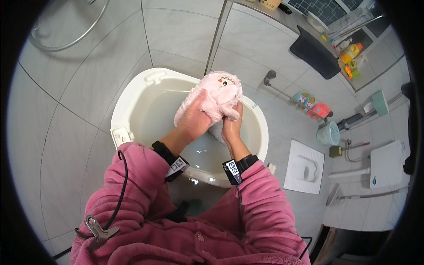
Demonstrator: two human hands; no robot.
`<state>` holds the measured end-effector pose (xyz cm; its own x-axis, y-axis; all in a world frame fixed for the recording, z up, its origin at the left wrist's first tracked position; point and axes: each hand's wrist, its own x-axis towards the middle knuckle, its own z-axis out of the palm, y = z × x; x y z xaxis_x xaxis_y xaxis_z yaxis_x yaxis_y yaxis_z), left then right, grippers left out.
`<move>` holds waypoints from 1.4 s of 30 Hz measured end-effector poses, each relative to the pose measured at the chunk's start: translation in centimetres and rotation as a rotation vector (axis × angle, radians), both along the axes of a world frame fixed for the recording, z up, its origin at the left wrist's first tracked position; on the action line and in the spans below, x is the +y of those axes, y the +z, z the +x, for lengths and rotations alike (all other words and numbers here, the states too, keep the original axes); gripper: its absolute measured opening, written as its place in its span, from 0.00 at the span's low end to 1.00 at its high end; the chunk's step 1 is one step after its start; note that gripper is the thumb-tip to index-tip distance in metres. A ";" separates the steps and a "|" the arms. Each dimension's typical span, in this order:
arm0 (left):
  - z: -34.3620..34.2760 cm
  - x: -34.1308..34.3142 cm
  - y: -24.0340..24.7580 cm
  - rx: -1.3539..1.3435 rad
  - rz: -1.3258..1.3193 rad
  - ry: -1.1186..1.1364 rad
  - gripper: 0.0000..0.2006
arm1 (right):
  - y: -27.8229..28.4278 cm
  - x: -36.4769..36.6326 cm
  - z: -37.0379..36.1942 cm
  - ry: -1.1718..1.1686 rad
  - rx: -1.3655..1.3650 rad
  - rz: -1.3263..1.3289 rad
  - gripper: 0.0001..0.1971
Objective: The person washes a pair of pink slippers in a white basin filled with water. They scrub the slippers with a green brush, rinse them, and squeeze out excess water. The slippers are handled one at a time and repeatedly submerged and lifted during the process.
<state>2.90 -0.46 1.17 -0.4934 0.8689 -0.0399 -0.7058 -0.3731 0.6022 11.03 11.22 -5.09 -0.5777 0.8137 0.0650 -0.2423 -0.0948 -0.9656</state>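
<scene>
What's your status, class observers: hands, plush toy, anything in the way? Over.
Left hand and right hand both gripping pink plush toy. Toy held over white tub, one eye showing. No obstruction seen at the hands.

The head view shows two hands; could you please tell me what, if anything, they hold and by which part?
A pink plush toy: the left hand holds its near side, the right hand its lower right, beside a small flap.

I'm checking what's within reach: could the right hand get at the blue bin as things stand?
Probably not: the right hand holds the pink plush toy, and the blue bin sits well off rightward, beyond the tub.
</scene>
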 end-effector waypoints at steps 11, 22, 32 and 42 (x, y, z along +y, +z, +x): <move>2.3 1.0 -1.1 -0.253 -0.031 -0.134 0.37 | 4.5 -2.8 0.1 -0.105 -0.310 0.955 0.22; -0.9 0.6 1.7 -0.335 0.149 0.055 0.31 | 3.8 -3.4 2.5 -0.129 -0.303 1.295 0.27; 1.3 1.2 -1.2 -0.271 0.068 0.053 0.30 | 3.2 -2.4 1.5 -0.046 -0.296 1.010 0.16; 2.3 2.9 -5.6 -0.265 -0.531 0.236 0.43 | -1.2 3.1 1.2 0.089 -0.635 -0.008 0.10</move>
